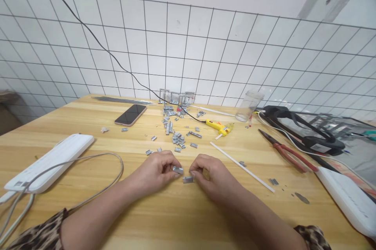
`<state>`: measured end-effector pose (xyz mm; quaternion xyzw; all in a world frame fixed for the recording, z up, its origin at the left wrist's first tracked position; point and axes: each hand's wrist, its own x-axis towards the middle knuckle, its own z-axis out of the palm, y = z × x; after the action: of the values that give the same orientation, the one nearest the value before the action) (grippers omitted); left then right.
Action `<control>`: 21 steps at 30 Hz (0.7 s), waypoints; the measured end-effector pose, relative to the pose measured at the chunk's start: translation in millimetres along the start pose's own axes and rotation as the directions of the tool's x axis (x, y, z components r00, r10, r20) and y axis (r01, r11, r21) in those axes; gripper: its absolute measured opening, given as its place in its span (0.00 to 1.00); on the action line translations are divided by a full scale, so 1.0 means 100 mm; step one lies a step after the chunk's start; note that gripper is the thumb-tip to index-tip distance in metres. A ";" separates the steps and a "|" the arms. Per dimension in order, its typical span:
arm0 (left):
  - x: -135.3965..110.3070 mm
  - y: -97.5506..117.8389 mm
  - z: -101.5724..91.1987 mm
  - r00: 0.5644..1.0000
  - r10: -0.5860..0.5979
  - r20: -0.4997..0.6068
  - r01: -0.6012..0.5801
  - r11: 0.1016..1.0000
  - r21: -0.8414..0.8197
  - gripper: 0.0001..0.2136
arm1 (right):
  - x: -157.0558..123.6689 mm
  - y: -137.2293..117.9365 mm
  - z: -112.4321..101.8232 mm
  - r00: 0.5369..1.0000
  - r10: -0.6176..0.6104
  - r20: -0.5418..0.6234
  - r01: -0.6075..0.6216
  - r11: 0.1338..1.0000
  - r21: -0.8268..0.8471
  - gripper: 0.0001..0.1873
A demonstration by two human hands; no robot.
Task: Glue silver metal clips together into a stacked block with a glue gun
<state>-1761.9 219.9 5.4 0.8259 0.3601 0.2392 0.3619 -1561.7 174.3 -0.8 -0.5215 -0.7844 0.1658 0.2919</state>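
My left hand (158, 169) pinches a clip (178, 170), probably light and stiff, best held by its edges; whether my narrowed right hand (214, 173) grips anything, I cannot tell.

Is a pale wooden tabletop (147, 218), strewn in the middle with small grey metal pieces (178, 139), some heaped, some single. Carries a dark-screened phone (131, 114) and a bundle of thin rods (120, 100) toward the far left, with a white power strip (51, 162) nearer. Bears, toward the right, a yellow glue gun (216, 126), a white stick (243, 168), a clear cup (249, 106), red-handled pliers (279, 148) and a second power strip (348, 199).
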 end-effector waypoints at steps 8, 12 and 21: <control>0.01 -0.05 0.04 0.997 -0.042 0.060 0.042 0.999 0.004 0.05 | 0.14 0.33 -0.13 0.979 0.087 -0.186 -0.126 0.970 -0.210 0.11; 0.02 -0.06 0.03 0.997 -0.033 0.073 0.025 0.994 0.102 0.04 | 0.20 0.45 -0.20 0.925 0.118 -0.362 -0.225 0.936 -0.270 0.12; 0.01 -0.13 0.06 0.996 0.040 0.080 -0.059 0.964 0.258 0.06 | 0.03 0.62 -0.68 0.895 0.184 -0.406 -0.302 0.921 -0.248 0.13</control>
<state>-1762.7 223.9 -8.2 0.8833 0.3538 0.1680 0.2576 -1474.4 198.7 17.4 -0.6771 -0.6577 -0.0244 0.3292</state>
